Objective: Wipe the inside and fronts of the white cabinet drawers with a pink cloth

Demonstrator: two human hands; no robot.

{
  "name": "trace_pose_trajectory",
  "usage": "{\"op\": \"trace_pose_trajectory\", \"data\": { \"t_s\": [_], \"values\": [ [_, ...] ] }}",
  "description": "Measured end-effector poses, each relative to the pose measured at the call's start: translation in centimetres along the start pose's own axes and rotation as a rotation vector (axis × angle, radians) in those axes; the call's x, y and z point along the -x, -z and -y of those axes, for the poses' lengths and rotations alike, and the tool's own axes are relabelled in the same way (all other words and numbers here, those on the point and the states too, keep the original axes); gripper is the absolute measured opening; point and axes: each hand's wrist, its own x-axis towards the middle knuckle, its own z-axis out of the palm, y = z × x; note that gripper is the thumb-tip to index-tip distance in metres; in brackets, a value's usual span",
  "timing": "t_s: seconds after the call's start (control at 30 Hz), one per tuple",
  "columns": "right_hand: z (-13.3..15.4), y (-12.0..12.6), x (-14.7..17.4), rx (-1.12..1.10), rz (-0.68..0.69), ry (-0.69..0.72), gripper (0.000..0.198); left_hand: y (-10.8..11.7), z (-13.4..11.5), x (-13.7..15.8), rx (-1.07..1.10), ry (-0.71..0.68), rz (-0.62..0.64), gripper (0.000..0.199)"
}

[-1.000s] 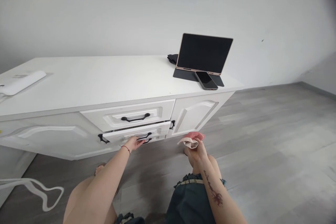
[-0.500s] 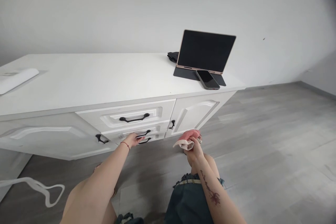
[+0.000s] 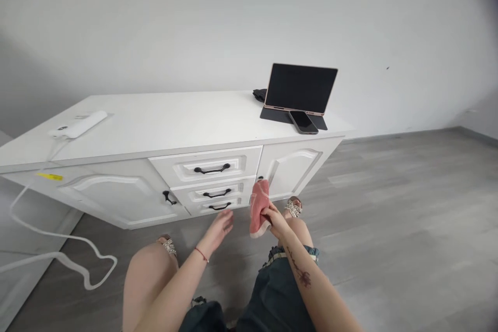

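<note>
your pink cloth (image 3: 257, 205) hangs in the air at the near side of the white cabinet (image 3: 175, 122), in front of the seam between drawers and right door. it looks light, soft and floppy, so a bunched fold should be the surest hold. your right hand (image 3: 276, 219) pinches its right edge between fingers and thumb; your left hand (image 3: 219, 229) holds nothing, fingers loosely spread near the lowest drawer handle (image 3: 220, 207).
</note>
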Motion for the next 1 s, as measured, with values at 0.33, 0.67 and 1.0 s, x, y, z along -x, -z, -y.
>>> {"op": "trace_pose_trajectory", "data": {
  "t_s": [0.33,0.67,1.0],
  "values": [
    [-8.0,-5.1,12.6,-0.193,0.184,-0.173,0.045,2.5,7.0,11.0,-0.257,-0.406,-0.025,0.050],
    [-8.1,-5.1,14.3,0.077,0.200,-0.043,0.034,3.9,9.2,12.9,-0.225,-0.543,-0.203,0.054],
    [-2.6,-7.6,16.0,0.313,0.154,0.338,0.027,0.9,6.8,15.8,0.140,-0.475,0.000,0.071]
  ]
}}
